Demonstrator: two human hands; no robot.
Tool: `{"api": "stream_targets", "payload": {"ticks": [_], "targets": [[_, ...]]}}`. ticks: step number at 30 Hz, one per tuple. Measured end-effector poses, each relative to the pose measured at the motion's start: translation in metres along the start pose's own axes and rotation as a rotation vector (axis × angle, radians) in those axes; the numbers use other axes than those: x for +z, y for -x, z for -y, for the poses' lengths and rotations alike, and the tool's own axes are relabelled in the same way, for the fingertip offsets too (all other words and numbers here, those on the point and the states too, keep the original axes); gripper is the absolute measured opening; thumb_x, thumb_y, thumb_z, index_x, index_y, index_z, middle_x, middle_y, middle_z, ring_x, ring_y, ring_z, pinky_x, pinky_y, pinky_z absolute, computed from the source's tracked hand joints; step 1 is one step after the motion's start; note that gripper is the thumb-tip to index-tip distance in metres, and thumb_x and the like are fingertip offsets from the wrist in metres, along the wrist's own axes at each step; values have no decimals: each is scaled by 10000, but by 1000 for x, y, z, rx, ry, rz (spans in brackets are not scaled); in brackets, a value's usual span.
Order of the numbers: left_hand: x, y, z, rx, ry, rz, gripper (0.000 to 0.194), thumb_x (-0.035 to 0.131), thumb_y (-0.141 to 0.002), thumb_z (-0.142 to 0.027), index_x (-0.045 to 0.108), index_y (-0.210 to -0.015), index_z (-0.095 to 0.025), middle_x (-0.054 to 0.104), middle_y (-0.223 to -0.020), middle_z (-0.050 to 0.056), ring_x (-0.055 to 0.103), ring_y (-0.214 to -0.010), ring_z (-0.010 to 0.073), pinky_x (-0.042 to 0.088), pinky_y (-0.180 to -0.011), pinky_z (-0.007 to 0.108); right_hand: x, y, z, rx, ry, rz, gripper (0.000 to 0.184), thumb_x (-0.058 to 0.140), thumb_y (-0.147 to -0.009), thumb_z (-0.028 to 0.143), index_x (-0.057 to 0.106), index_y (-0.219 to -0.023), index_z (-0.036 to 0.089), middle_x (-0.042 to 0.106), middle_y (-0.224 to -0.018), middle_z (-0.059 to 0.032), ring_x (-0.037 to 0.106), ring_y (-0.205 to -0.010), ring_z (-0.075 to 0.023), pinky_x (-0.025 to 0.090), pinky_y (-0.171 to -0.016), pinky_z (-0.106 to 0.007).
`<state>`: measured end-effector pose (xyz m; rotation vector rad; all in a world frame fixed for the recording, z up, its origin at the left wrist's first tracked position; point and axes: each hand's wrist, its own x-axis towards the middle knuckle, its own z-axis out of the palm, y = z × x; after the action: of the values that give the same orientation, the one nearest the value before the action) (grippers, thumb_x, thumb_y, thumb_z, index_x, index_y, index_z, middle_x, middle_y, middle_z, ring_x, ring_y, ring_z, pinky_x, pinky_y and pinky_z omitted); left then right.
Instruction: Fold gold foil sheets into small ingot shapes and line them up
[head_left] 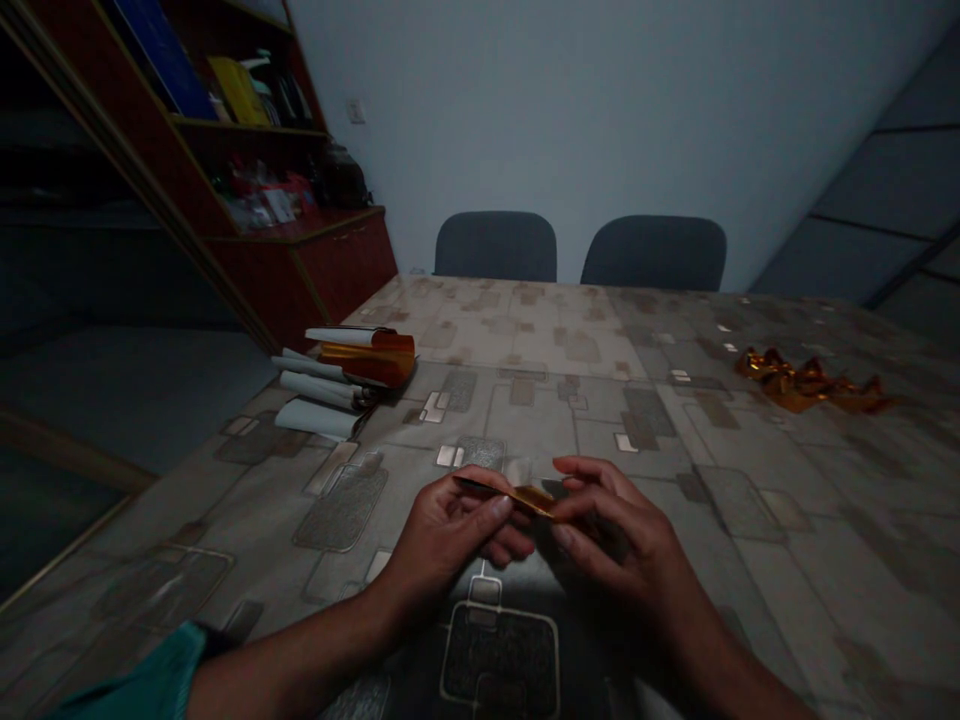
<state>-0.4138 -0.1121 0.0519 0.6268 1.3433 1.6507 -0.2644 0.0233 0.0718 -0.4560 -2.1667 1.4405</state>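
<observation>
Above the near part of the table, my left hand (457, 520) pinches one end of a thin folded piece of gold foil paper (534, 497), thumb on top. My right hand (619, 525) has its fingers closed on the paper's other end. Its index finger and thumb partly hide that end. At the far right of the table lies a cluster of folded gold foil pieces (814, 383). To the left rests a stack of curled sheets (322, 385), some showing a pale side and one showing shiny gold (375, 358).
A patterned cloth covers the table (525, 330). Two dark chairs (495, 245) stand at its far side against the wall. On the left is a reddish-brown shelf cabinet (345, 265) holding a yellow item (238, 90), bags and a dark object.
</observation>
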Motion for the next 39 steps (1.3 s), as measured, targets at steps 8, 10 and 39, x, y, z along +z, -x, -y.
{"api": "stream_targets", "payload": {"ticks": [8,10,39], "targets": [[4,2,3,84,-19,3,319,779,-784,-391,558,-804,-162,725,-661,36,680,-553,131,517,-544,199,4,-1,0,176,-209,119,97,665,-814,292,642,-747,224,696,-898,-77,633,-831,-241,463,-713,-375],[6,2,4,109,-6,-31,326,781,-782,-375,525,-828,-179,709,-661,9,676,-536,128,497,-511,185,7,0,-2,226,-248,123,100,673,-806,302,617,-779,224,650,-727,-31,597,-677,-197,427,-607,-322],[6,-6,10,-65,199,46,404,850,-716,-349,621,-960,-123,746,-803,66,705,-653,130,542,-610,190,18,0,-11,144,-327,0,268,693,-805,308,615,-1044,216,465,-645,65,447,-553,-107,310,-502,-230]]}}
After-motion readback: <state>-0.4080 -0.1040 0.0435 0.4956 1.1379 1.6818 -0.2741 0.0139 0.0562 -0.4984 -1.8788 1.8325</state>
